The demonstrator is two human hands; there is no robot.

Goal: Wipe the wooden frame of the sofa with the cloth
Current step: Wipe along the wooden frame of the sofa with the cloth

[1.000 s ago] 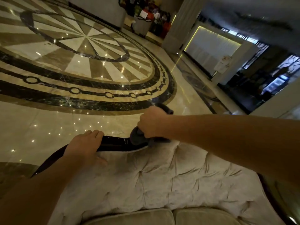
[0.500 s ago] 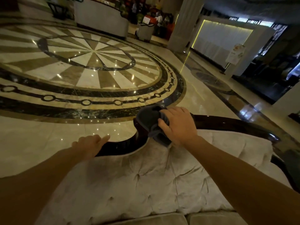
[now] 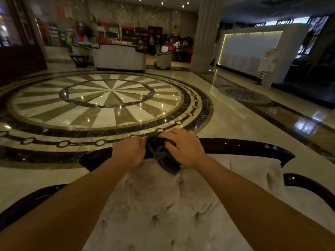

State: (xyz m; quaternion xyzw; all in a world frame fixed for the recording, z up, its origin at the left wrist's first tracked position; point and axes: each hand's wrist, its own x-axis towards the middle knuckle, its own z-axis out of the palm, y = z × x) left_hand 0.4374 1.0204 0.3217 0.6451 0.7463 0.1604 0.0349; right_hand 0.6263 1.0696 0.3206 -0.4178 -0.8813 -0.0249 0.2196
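Outstretched left hand and right hand grip cloth on wooden frame.

Polished marble floor with a round sunburst medallion is seen beyond the left hand. Further back, a white couch and armchair are placed. A column and backlit panel are seen far beyond the right hand. Ceiling spotlights are reflected in the floor.

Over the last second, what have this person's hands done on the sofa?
The left hand slid right along the wooden frame to the edge of the cloth; whether it grips it is unclear. The right hand moved the cloth rightward along the frame, holding it throughout. The sofa stayed put.
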